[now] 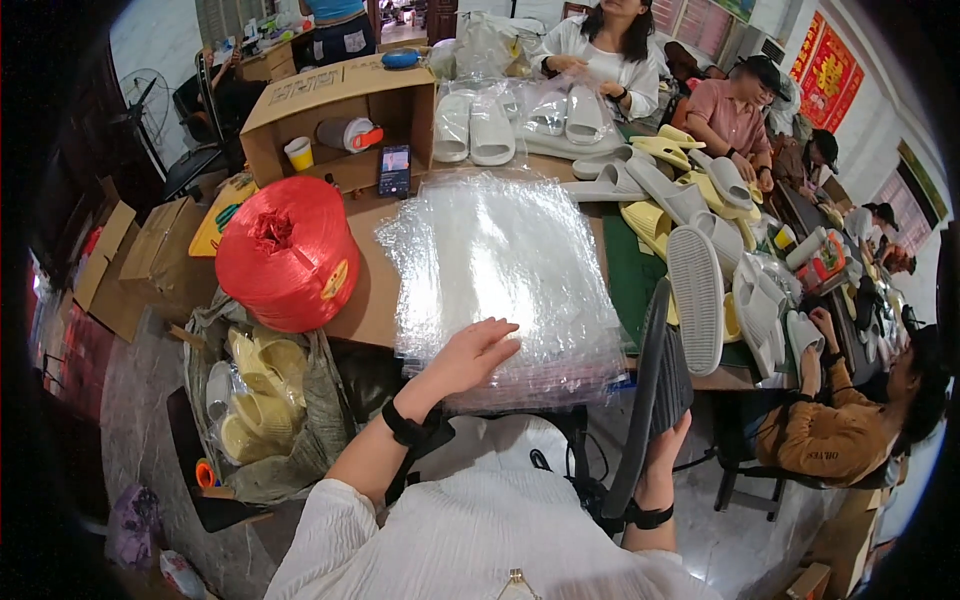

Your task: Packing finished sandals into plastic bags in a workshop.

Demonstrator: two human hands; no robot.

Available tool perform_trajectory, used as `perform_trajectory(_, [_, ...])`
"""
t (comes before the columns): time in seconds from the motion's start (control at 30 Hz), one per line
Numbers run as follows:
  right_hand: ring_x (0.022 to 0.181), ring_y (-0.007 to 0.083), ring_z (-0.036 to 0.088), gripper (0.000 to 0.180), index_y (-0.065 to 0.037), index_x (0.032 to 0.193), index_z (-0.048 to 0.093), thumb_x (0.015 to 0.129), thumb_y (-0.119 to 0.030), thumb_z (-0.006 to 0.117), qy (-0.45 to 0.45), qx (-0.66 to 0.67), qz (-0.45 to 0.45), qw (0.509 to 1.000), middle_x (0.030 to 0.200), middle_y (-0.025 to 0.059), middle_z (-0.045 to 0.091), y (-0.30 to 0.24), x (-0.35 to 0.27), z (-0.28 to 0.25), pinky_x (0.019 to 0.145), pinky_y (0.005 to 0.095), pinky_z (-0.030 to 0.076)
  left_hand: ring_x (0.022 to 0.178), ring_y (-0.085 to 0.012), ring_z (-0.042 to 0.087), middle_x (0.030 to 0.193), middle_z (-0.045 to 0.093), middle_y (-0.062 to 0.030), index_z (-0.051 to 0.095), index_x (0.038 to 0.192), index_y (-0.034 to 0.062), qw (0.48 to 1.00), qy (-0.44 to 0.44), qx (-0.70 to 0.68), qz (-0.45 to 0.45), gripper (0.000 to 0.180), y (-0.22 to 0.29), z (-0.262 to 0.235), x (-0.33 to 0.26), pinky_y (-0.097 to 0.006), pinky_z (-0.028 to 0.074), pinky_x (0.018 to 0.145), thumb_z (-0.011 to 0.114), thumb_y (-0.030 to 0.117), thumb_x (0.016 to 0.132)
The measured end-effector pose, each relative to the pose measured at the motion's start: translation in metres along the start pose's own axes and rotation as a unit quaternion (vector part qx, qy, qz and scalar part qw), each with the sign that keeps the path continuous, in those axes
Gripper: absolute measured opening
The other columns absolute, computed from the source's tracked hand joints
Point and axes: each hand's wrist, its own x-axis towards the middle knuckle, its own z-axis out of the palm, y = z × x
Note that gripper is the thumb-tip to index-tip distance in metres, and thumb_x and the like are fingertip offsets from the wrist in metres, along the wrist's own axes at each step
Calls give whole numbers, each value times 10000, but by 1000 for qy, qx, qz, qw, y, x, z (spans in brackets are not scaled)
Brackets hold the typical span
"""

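My left hand [465,355] lies on a thick stack of clear plastic bags [500,250], its fingers stretched out and holding nothing. At the table's front edge, my right hand [668,445] is closed around a dark grey slipper [655,385] held upright on edge. Its curved side is turned to me; whether a second slipper is with it, I cannot tell. Beyond it, a light grey slipper [694,298] stands with its ribbed sole toward me. Grey and yellow slippers [650,222] are heaped to the right of the bags.
A big red roll of plastic twine [287,255] stands left of the bags. Behind it, an open cardboard box [345,90] holds a cup and a tumbler; a phone [394,170] leans there. Bagged slippers [492,125] lie at the back. A sack [300,420] holds yellow slippers. Co-workers sit along the right.
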Motion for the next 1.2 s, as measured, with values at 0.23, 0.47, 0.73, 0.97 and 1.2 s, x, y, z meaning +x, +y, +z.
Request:
perform_trajectory(0.23, [965,219,636,481,41,1244,472,838,-93,692,-18,-14,0,1000,1146,125,611,-4,1,1,867,353,523,1334,-420,379,1449,394,-239,518,1352,120,940,-10,320,120,741,1,2,-10,-457,355,1072,785,419,729])
perform_trajectory(0.47, [940,192,621,448,-46,1291,448,903,-171,633,30,-38,-4,999,1136,105,587,5,2,-3,766,305,529,1352,-408,353,1483,336,-236,473,1394,139,916,-28,382,115,752,9,11,-24,-467,340,1072,758,398,749])
perform_trajectory(0.73, [1019,207,614,446,33,1231,522,845,-106,697,-19,-30,-12,999,1181,117,606,-7,6,-10,876,334,496,1242,-395,477,1288,558,-214,613,1230,58,987,15,151,60,362,11,5,-13,-441,386,1030,522,276,955])
perform_trajectory(0.97, [1039,220,608,445,30,1253,531,858,-112,676,-11,-16,-72,997,1175,98,620,3,7,-21,924,347,467,1096,-285,600,1209,629,-175,620,1224,51,998,3,49,-31,403,6,-11,-3,-354,460,926,372,282,1007])
perform_trajectory(1.2, [1092,219,589,468,32,1254,540,831,-108,680,-130,-86,-138,978,1189,104,614,-24,-5,11,938,328,444,660,-101,523,903,706,-90,679,1148,37,986,16,-30,-163,369,33,-13,3,-271,453,635,554,319,945])
